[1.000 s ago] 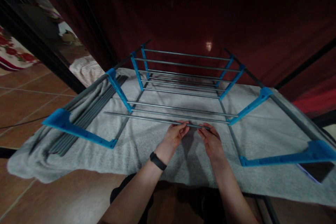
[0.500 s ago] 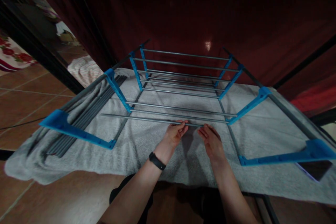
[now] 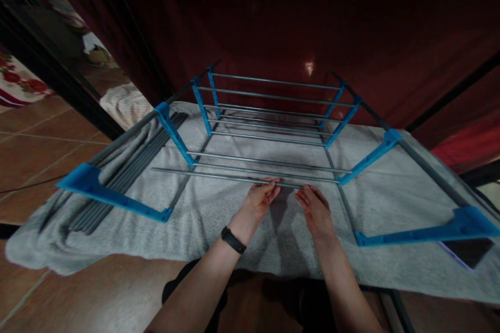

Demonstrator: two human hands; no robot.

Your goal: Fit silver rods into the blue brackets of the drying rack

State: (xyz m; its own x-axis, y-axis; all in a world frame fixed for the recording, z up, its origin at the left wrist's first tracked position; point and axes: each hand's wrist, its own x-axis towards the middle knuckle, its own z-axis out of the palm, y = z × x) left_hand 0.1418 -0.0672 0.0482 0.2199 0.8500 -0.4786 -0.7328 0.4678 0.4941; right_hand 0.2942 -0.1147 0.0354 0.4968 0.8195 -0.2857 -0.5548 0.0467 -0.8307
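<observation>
Here's the left hand (image 3: 261,199), its grip pinched around a loose grey rod (image 3: 203,175) right of the rod's middle, and the right hand (image 3: 313,205) has its fingertips pinching near the right end, the very tip hidden. The rod sits in front of the 2 nearest crossbars of a metal-tube rack (image 3: 265,176), almost parallel to them. Out left, the free end juts past the rack's inner tube, just beside the second left bracket (image 3: 175,135) and short of the bundle of rods (image 3: 130,174). Plenty of bare grey cloth (image 3: 219,239) between the 2 front blue brackets, left (image 3: 121,197) and right (image 3: 417,235), and nothing spans that gap! There's room on the right, too, from the hand to the inner tube there. Towards the person, the cloth's front edge runs under both forearms, the left wearing a black wristband (image 3: 233,240), with tiled floor (image 3: 113,296) below. Over on the right, a phone (image 3: 469,254) lies partly hidden by the front bracket. Behind everything, a dark red curtain (image 3: 269,21) closes off the far side.
</observation>
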